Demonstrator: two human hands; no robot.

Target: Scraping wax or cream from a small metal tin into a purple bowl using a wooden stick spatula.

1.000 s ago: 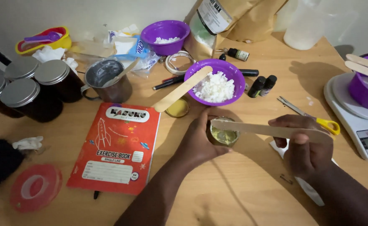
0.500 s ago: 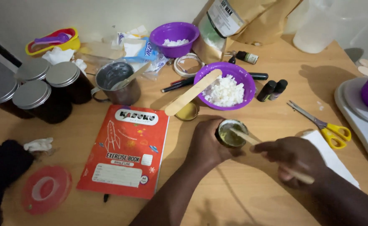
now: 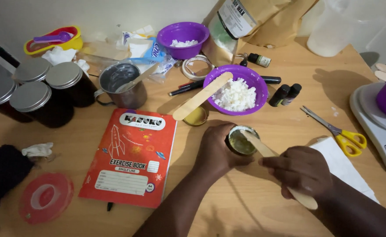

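**A:** What is lying on the counter (image 3: 254, 206), going left to right?

**B:** At the far left, a red plastic lid (image 3: 46, 197) is lying flat, with three dark jars (image 3: 44, 94) standing behind it. Next, a red exercise book (image 3: 129, 158) is lying in front of a metal cup (image 3: 123, 85). Right of centre, a purple bowl (image 3: 237, 90) is holding white flakes, with a flat wooden stick (image 3: 199, 97) resting on its rim. Yellow-handled scissors (image 3: 340, 131) and a kitchen scale (image 3: 377, 127) are sitting at the far right.

**A:** And what are your hands doing?

**B:** Your left hand (image 3: 215, 151) is wrapping its fingers closed around a small round tin (image 3: 242, 140), which is sitting on the counter just in front of the purple bowl. Your right hand (image 3: 300, 169) is pinching a wooden spatula (image 3: 267, 151), fingers closed on its shaft, and the spatula's tip is dipping into the yellowish-green stuff inside the tin.

**A:** How should you be working it?

**B:** As I judge it, you are better off pressing the tin flat against the counter while you are stirring, keeping the spatula low and sweeping slowly round the wall, so nothing is slopping over the rim onto the white paper (image 3: 342, 166) beside your right hand.
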